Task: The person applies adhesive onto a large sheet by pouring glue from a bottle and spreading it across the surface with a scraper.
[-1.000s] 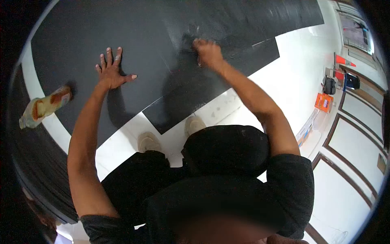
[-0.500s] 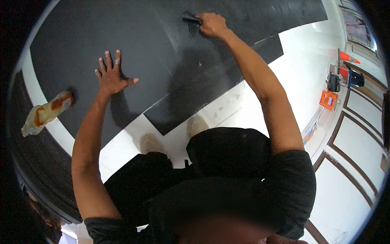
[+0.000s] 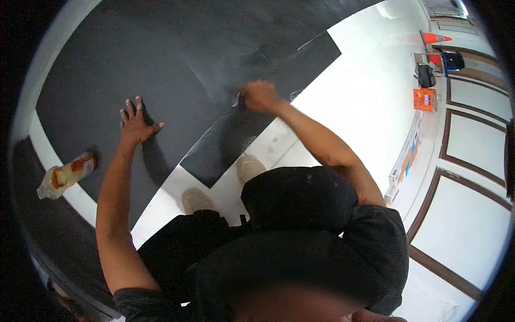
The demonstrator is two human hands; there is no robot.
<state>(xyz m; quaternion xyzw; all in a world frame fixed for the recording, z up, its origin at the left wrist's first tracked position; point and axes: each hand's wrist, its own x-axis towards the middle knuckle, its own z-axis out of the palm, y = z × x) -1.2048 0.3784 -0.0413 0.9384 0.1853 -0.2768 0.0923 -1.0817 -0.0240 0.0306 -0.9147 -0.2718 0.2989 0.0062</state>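
My left hand (image 3: 137, 124) lies flat with fingers spread on a large black sheet (image 3: 107, 64) that covers the white floor. Closed and smeared by motion, my right hand (image 3: 261, 96) is lower on the sheet, beside a seam between two black pieces. In it is a small black hand tool (image 3: 240, 97); its exact kind is hidden by blur. Whitish streaks run over the surface near that seam. A clear plastic bottle (image 3: 67, 175) with brown staining lies on its side at the sheet's left edge.
My shoes (image 3: 197, 200) stand on the white floor (image 3: 354, 96) at the sheet's near edge. Along the right side are an orange box (image 3: 425, 100), a black bag (image 3: 426, 75), a traffic cone (image 3: 435, 38) and a long white carton (image 3: 406, 153). White panelled walls border that side.
My right hand has swept from far up the sheet back toward me and slightly left, still gripping the black tool. My left hand stays flat on the sheet; the view has shifted.
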